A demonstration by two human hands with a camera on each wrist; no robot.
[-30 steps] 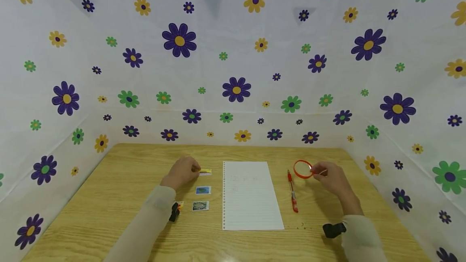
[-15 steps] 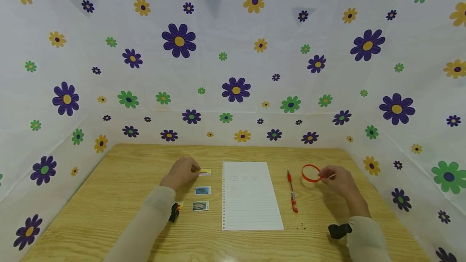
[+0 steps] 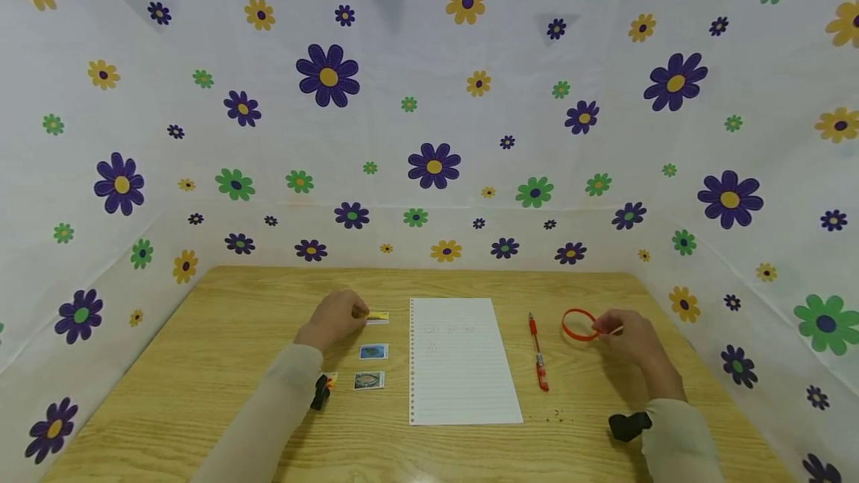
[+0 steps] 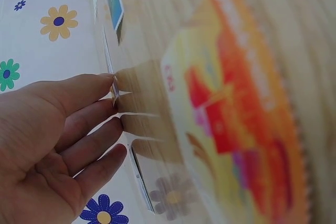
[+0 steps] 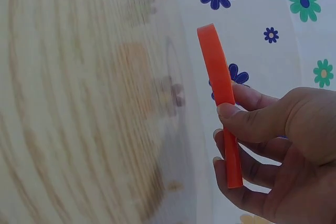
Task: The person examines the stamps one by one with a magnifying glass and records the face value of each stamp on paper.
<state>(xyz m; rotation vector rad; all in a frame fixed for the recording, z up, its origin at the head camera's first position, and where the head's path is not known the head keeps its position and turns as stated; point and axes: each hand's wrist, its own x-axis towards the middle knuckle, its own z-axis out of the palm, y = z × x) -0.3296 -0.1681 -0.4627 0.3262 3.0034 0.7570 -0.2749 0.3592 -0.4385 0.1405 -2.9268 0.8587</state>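
My left hand (image 3: 335, 317) rests low over the table, thumb and fingertips pinching the left edge of a yellow-topped postage stamp (image 3: 379, 317). In the left wrist view that stamp is nearly edge-on at the fingertips (image 4: 113, 80). Below it lie a blue stamp (image 3: 373, 351) and a grey-green stamp (image 3: 369, 380). An orange-and-red stamp (image 4: 226, 114) looms large under the left wrist. My right hand (image 3: 631, 338) holds a red-rimmed magnifying glass (image 3: 580, 325) above the table, pinched between thumb and fingers. In the right wrist view the magnifying glass (image 5: 216, 66) shows edge-on.
A lined, punched sheet of paper (image 3: 463, 379) with faint writing lies between the hands. Right of it is a red pen (image 3: 537, 352), tip pointing away. Small dark crumbs (image 3: 555, 417) dot the wooden table (image 3: 470, 453). Flower-printed cloth (image 3: 436, 237) closes off the back and sides.
My right hand has moved a little to the right and nearer to me with the magnifying glass, away from the pen. The left hand and the stamps have stayed put.
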